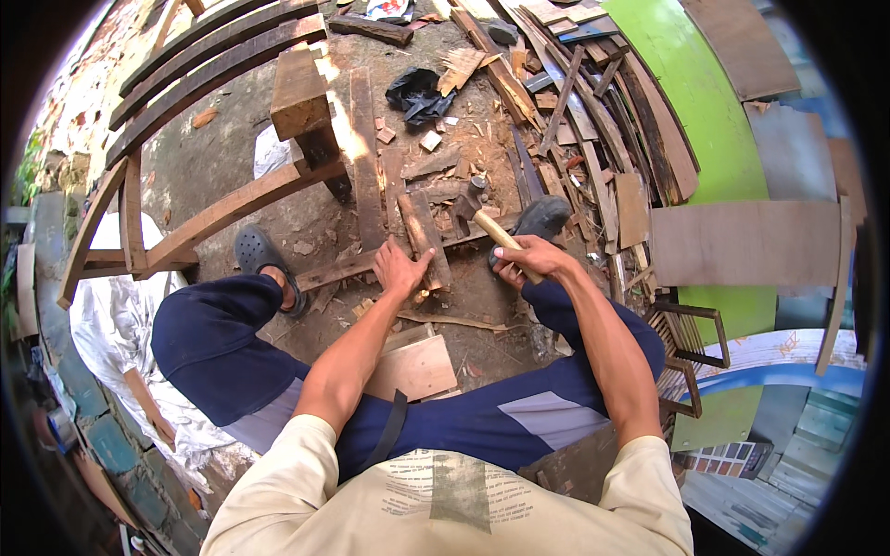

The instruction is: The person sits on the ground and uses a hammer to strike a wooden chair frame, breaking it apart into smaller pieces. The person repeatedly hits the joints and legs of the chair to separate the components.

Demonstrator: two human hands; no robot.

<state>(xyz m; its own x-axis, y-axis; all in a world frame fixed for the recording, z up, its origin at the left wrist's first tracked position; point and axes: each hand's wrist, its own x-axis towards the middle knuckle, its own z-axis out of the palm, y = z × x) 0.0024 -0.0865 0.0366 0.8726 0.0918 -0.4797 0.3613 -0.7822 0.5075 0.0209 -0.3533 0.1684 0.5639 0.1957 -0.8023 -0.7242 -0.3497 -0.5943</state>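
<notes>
On the ground between our feet, the block [425, 232] lies aslant across a batten [334, 270], its near end toward us. Our left grip [401, 269] rests against the block's left side near that end, thumb on its edge; we cannot tell how tightly it closes. To the right, our right grip [533, 259] is wrapped around the handle of a hammer [496, 230], whose dark head sits just beside the block's far end.

A dark clog [254, 252] is on our left foot, and another clog [545, 218] stands past the hammer. Nearer our body, a pale board [413, 368] lies between our legs. Beyond the block we see chips, a long plank [367, 153] and a black bag [417, 95], with a heap of scrap wood [564, 120] to the right. A wooden frame [227, 211] stands at left, near a white sheet [109, 310]; green panels [714, 102] line the right side.
</notes>
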